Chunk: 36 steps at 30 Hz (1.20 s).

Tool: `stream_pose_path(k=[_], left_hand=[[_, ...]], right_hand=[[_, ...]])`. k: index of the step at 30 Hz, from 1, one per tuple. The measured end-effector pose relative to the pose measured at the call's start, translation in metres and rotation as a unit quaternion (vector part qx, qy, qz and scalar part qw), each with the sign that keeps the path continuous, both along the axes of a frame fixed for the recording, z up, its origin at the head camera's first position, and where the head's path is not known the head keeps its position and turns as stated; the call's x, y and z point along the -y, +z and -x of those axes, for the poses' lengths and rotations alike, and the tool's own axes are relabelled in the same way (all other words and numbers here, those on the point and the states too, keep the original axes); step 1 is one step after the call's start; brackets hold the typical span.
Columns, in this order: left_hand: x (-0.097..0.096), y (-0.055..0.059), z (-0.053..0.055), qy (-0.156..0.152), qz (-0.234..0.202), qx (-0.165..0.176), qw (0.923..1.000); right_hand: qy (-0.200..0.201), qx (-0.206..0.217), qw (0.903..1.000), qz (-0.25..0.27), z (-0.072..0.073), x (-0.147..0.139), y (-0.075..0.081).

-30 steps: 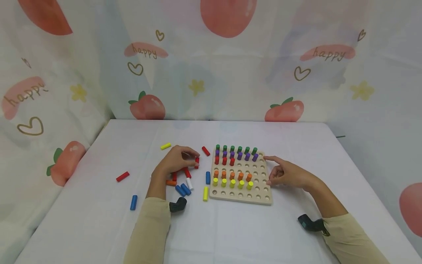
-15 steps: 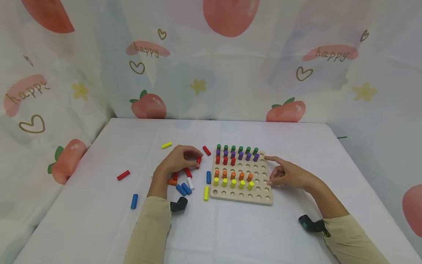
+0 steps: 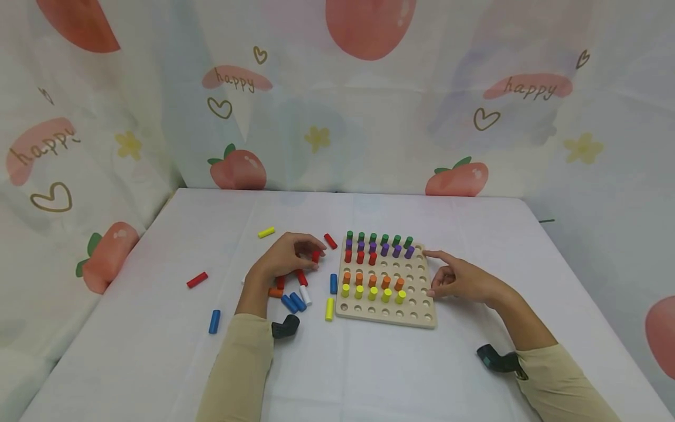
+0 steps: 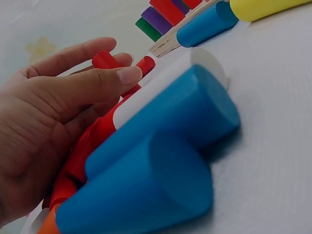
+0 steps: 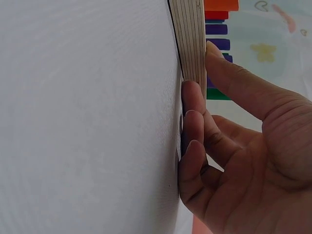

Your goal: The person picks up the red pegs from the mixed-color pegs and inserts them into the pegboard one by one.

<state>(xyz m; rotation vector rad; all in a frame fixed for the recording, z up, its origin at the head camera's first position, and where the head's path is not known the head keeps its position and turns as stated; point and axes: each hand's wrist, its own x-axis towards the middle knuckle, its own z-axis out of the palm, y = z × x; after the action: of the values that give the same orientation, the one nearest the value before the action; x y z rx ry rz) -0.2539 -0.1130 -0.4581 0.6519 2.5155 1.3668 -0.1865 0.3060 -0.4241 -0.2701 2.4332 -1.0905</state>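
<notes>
Step, prob.: picking red peg, clamped in L grip | bracing pegboard edge, clamped in R grip | next, prob.: carry to free hole, red row

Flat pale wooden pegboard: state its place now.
In the head view, the flat pale wooden pegboard lies right of centre, between a loose blue cylindrical peg on its left and the right hand at its right edge.

The pegboard lies on the table, standing pegs in five of its rows. Right of the pegboard, the right hand touches its edge; left of it, the left hand holds a pinched peg near loose pegs. Behind the pegboard hangs a backdrop.
</notes>
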Motion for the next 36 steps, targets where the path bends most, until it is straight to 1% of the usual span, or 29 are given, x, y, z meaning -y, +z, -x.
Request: stream_pose_path(k=[8, 12, 16, 24, 29, 36], left_hand=[[0.002, -0.001, 0.0, 0.016, 0.025, 0.001, 0.9996], [0.001, -0.001, 0.001, 0.018, 0.028, 0.002, 0.9995], [0.002, 0.001, 0.002, 0.015, 0.024, 0.001, 0.9996], [0.001, 0.007, 0.002, 0.015, 0.001, 0.007, 0.9999], [-0.001, 0.01, 0.002, 0.006, -0.008, -0.011, 0.9999], [-0.008, 0.014, 0.003, 0.004, -0.013, -0.035, 0.9993]], right_hand=[[0.0, 0.002, 1.0, 0.006, 0.0, -0.001, -0.001], [-0.002, 0.002, 1.0, 0.008, -0.001, -0.002, -0.001], [-0.001, -0.001, 1.0, 0.009, -0.001, -0.002, -0.001], [-0.001, 0.001, 0.9999, 0.011, -0.001, -0.001, -0.001], [-0.001, 0.003, 0.9999, 0.014, -0.002, -0.002, -0.001], [-0.002, 0.001, 0.9999, 0.013, 0.0, -0.002, -0.002]])
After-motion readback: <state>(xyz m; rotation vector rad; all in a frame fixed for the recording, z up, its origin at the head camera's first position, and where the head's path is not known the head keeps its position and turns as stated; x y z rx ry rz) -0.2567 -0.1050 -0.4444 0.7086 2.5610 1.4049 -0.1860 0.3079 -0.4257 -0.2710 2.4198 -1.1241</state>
